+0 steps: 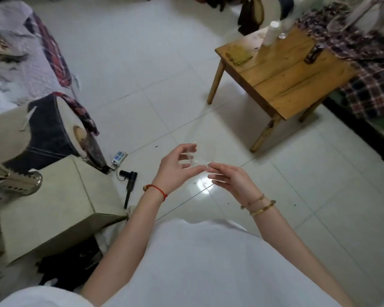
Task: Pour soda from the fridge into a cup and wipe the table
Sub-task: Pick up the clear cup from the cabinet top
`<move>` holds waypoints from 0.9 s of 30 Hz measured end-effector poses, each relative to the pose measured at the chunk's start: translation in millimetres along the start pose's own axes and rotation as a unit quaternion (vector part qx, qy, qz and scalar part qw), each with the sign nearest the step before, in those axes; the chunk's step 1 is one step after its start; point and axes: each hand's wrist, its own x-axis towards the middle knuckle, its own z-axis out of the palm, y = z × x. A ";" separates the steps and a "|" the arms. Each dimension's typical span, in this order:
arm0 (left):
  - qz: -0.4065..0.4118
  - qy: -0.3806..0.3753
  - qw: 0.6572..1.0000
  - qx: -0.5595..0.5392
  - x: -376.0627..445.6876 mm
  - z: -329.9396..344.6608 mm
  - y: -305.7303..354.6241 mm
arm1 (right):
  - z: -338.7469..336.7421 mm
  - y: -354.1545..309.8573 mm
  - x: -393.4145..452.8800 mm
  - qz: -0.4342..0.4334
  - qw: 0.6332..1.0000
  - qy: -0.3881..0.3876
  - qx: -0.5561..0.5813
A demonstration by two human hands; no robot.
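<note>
Clear plastic cup (198,151), near-invisible, sits between my hands over the tiled floor: left hand (177,165) curls round its side, right hand (227,178) pinches its rim. Wooden bench (282,78) w/ yellow cloth (238,54) stands well apart. No legible labels.

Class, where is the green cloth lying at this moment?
In the head view, upper right: the green cloth lies on the wooden table's near left corner, left of the white bottle.
</note>
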 end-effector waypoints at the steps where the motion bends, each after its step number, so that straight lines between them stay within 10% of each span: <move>1: 0.004 -0.012 1.000 0.002 4.0 21.5 7.6 | -21.9 -3.3 -5.8 -0.003 1.000 0.010 0.002; 27: 0.105 -0.265 0.952 0.108 182.7 414.7 133.3 | -407.9 -78.4 -19.2 -0.075 0.960 0.222 0.151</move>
